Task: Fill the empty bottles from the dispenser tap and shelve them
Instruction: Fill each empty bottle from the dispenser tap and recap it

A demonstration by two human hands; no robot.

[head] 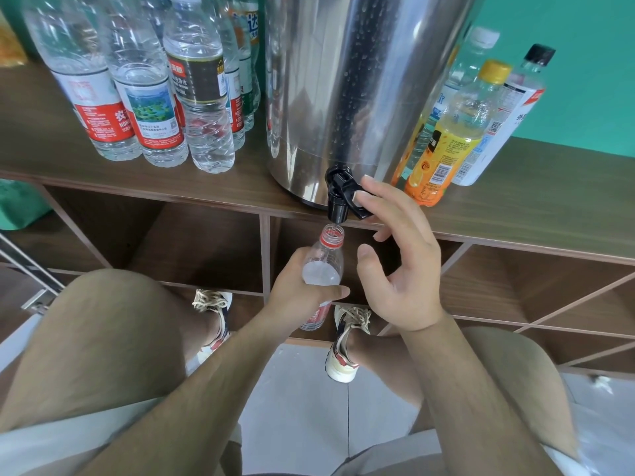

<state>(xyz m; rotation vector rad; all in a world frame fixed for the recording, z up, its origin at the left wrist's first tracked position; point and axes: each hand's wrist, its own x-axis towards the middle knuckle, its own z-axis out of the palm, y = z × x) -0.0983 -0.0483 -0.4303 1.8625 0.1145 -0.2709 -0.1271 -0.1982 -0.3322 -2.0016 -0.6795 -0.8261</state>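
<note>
Forearms reach forward over bent knees in tan shorts, with laced shoes (pixel 347 341) on pale floor tiles below. The left hand (pixel 299 290) is wrapped round the middle of a clear plastic bottle (pixel 324 266), fingers and thumb curled about it. The bottle stands nearly upright, its long axis running up toward the tap, its uncapped red-ringed mouth just beneath the black tap spout (pixel 337 209), apart from it by a small gap. It looks partly filled. The right hand (pixel 405 269) sits to the right of the bottle and closer to the tap: its fingers are loose, not clenched, with two fingertips (pixel 369 197) resting on the tap lever (pixel 359 207) and the thumb hanging free. Behind, the tap juts from the base of a steel dispenser (pixel 343 80) on a brown shelf top (pixel 171 182). Capped water bottles (pixel 151 97) cluster to its left; a yellow-capped bottle (pixel 453 132) and others stand to its right
</note>
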